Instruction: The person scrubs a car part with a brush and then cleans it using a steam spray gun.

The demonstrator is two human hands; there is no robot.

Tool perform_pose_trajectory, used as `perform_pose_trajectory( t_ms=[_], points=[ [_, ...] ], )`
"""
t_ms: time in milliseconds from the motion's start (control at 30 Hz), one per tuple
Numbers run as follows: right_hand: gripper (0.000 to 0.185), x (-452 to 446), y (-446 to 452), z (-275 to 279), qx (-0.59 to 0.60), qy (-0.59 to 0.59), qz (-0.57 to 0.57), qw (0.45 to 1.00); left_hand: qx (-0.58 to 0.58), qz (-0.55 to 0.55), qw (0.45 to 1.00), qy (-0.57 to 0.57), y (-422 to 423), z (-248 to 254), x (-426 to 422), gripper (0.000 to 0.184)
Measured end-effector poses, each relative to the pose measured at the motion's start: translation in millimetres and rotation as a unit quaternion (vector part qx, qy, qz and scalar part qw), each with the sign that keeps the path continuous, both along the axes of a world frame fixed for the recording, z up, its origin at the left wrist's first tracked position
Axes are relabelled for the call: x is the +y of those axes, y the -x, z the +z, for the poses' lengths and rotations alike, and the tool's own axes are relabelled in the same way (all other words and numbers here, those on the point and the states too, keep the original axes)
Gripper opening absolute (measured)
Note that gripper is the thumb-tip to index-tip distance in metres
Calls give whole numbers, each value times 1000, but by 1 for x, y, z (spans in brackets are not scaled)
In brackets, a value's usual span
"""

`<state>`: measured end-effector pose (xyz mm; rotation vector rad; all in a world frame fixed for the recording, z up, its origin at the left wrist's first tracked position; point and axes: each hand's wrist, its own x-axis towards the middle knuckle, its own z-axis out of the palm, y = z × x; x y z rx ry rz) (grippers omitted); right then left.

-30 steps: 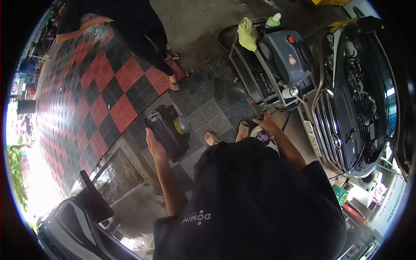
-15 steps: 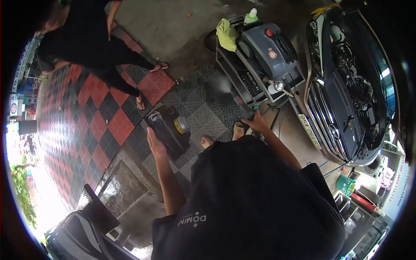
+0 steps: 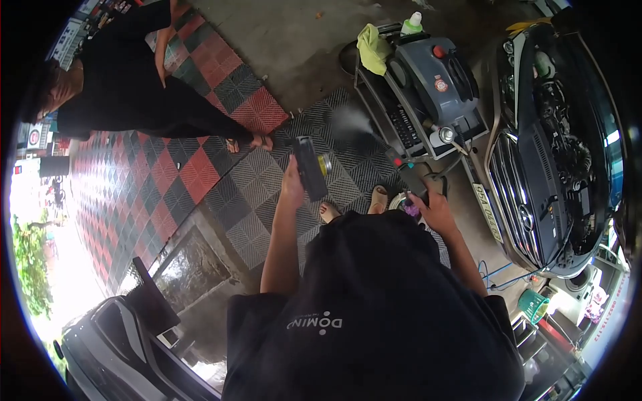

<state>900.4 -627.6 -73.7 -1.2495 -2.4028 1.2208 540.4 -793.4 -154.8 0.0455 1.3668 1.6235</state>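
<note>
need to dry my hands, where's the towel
In the head view, upper right of centre, the towel hangs on the cart, just left of the green-white bottle.

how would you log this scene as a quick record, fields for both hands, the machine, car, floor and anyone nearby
left hand: holding a dark boxy part with a yellow-banded round piece
right hand: gripping a dark spray gun; pale mist ahead
machine: grey, red knob
car: engine exposed
floor: ribbed tiles, partly red-and-dark checkered
nearby: person in dark clothes
</note>
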Motion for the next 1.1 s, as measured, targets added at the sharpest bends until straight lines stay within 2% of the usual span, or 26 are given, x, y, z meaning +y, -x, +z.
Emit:
perform_pose_trajectory(
  t_ms=[67,133,200,233,333,433,533,633,733,900,1100],
  points=[
    [61,-4,-1,33,5,0,-18,1000,-60,-2,998,-10,-11,-1,17,61],
    [60,-7,3,61,-22,74,-45,996,-80,-30,996,-3,-19,-1,32,59],
    [59,-12,5,73,4,57,-35,998,-103,-54,993,-21,-26,-6,47,59],
    [59,-15,7,78,28,43,-22,998,-88,-87,992,-4,-22,-28,52,61],
    [59,-23,16,95,60,52,-16,997,-93,-93,991,-3,-38,-11,79,67],
    [59,-26,19,101,53,89,-19,994,-131,-102,984,-65,-43,-15,96,75],
    [60,-28,14,97,45,57,-9,997,-129,-106,986,-25,-48,-16,111,83],
    [61,-28,11,99,29,73,-12,997,-117,-140,983,-25,-50,-20,117,90],
    [61,-27,6,91,28,43,-7,999,-116,-135,984,2,-52,-23,122,91],
    [62,-27,2,93,26,60,-6,998,-124,-131,984,-17,-50,-46,128,90],
    [61,-25,3,98,1,83,-10,997,-142,-111,984,-17,-51,-44,132,89]
  ],
)
